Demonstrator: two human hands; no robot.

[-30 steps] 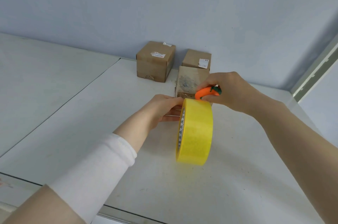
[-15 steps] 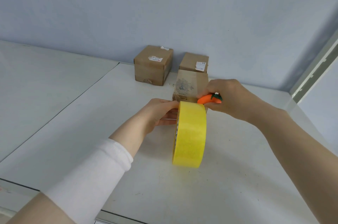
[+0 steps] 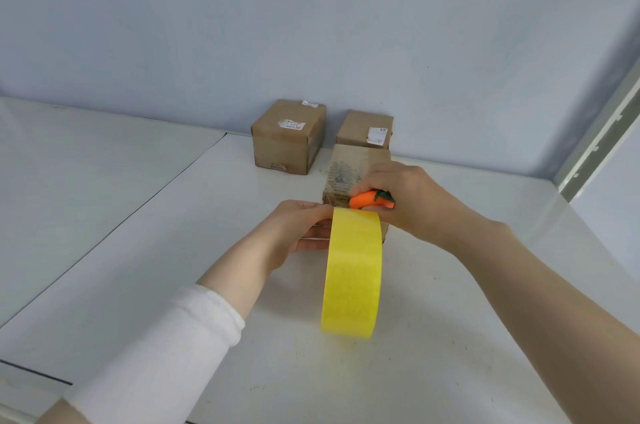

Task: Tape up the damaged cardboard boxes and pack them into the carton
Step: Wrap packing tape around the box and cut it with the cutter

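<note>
A big yellow tape roll [image 3: 351, 273] stands on edge above the white table, turned edge-on to me. My left hand [image 3: 298, 228] grips it from its left side, fingers reaching into the core. Just behind the roll stands a small worn cardboard box [image 3: 346, 174] with a dark print on its face. My right hand [image 3: 405, 198] holds an orange carrot-shaped cutter [image 3: 369, 199] at the top of the roll, against the box's near face. The box's lower part is hidden by the roll and my hands.
Two more small cardboard boxes stand at the back by the blue wall: a larger one [image 3: 289, 136] on the left and one [image 3: 363, 129] behind the worn box. The white table [image 3: 138, 250] has a seam on the left. A grey rail [image 3: 602, 133] runs up the right.
The roll has turned more edge-on and sits closer to the worn box. My right hand with the cutter has come down lower against the box's face.
</note>
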